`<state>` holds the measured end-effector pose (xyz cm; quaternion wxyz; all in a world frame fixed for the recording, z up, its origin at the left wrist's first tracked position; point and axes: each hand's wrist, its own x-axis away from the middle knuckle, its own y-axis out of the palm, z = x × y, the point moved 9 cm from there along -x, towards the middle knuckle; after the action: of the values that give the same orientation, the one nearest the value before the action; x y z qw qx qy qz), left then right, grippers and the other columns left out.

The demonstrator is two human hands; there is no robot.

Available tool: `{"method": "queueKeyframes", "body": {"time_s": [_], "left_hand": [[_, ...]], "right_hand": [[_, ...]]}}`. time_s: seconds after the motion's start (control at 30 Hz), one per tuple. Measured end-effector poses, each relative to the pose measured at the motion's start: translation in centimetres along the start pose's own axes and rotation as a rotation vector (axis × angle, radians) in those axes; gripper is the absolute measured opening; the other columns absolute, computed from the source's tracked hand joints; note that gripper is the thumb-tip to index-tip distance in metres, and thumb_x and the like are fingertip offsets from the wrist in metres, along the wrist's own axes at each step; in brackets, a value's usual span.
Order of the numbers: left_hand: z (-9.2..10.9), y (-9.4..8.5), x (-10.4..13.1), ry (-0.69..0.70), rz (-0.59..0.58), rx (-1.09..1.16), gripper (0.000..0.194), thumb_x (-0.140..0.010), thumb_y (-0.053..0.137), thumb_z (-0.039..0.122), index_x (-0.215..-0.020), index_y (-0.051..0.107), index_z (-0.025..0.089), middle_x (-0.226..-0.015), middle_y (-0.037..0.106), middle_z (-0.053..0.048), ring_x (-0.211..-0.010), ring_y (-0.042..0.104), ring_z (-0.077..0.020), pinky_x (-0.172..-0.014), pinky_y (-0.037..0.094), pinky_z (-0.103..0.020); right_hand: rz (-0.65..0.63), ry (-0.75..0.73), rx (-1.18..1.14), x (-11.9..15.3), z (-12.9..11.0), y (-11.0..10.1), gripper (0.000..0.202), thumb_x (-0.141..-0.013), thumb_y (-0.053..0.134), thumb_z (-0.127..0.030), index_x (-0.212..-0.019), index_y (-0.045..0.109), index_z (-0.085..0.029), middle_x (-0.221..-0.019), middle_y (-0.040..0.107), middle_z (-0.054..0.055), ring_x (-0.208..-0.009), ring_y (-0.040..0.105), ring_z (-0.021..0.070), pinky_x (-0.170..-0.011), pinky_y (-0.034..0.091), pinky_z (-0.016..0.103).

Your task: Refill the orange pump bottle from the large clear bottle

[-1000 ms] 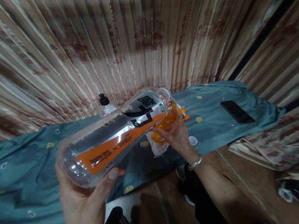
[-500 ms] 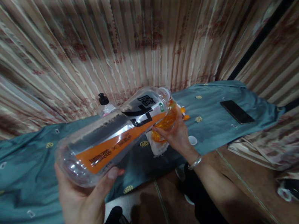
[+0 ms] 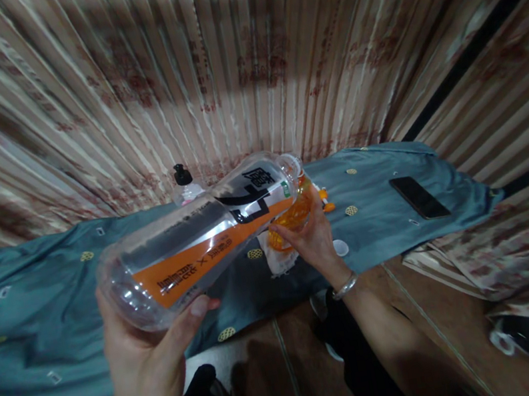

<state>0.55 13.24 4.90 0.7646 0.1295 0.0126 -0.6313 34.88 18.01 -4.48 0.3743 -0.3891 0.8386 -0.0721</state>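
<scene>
My left hand [image 3: 144, 360] grips the base of a large clear plastic bottle [image 3: 210, 234] with an orange, black and silver label. The bottle is tilted, its uncapped neck pointing right and slightly down. Wrapped round a smaller bottle of orange liquid [image 3: 293, 217] is my right hand [image 3: 312, 237], with a silver bangle at the wrist. The large bottle's mouth lies at the top of the small bottle; whether they touch I cannot tell. Under the small bottle lies a white cloth [image 3: 281, 261]. A round white cap [image 3: 340, 248] rests beside my right wrist.
Teal patterned cloth [image 3: 47, 295] covers the long table. A black phone [image 3: 419, 197] lies at the right. Behind the large bottle stands a pump bottle [image 3: 184, 181] with a black top. An orange and white item [image 3: 327, 202] is partly hidden. A pleated curtain [image 3: 222, 63] hangs behind.
</scene>
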Motion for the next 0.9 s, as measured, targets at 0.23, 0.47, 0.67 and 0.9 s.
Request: {"method": "queueKeyframes", "body": {"time_s": [0.23,0.47,0.67,0.9], "left_hand": [[-0.22,-0.21,-0.08,0.001,0.0,0.009,0.079,-0.062,0.116,0.029,-0.131,0.078,0.022,-0.136,0.078,-0.011,-0.099,0.083,-0.0294,-0.064,0.075,-0.033],[0.24,0.13,-0.04,0.024,-0.012,0.013,0.078,-0.062,0.116,0.03,-0.131,0.079,0.021,-0.133,0.078,-0.011,-0.098,0.085,-0.0287,-0.062,0.077,-0.032],[0.33,0.33,-0.08,0.004,0.045,0.028,0.079,-0.054,0.117,0.032,-0.122,0.079,0.019,-0.125,0.079,-0.011,-0.091,0.084,-0.0279,-0.057,0.075,-0.032],[0.09,0.15,0.06,-0.01,0.054,0.027,0.08,-0.054,0.117,0.031,-0.124,0.079,0.019,-0.125,0.08,-0.01,-0.089,0.084,-0.027,-0.059,0.076,-0.033]], "right_hand": [[-0.001,-0.009,0.013,0.01,-0.02,-0.05,0.13,-0.081,0.096,-0.08,-0.18,0.038,-0.019,-0.173,0.062,0.028,-0.165,0.058,0.0481,-0.136,0.05,0.074],[-0.001,-0.012,0.006,0.1,0.15,0.09,0.132,-0.082,0.097,-0.076,-0.182,0.033,-0.017,-0.175,0.06,0.029,-0.166,0.057,0.0483,-0.137,0.048,0.074],[0.013,-0.038,0.008,0.13,0.21,0.09,0.133,-0.082,0.095,-0.081,-0.182,0.033,-0.019,-0.173,0.062,0.028,-0.166,0.058,0.0478,-0.137,0.049,0.074],[0.006,-0.042,0.032,0.1,0.15,0.08,0.133,-0.083,0.094,-0.083,-0.183,0.032,-0.021,-0.175,0.061,0.027,-0.163,0.06,0.0479,-0.133,0.054,0.073]]}}
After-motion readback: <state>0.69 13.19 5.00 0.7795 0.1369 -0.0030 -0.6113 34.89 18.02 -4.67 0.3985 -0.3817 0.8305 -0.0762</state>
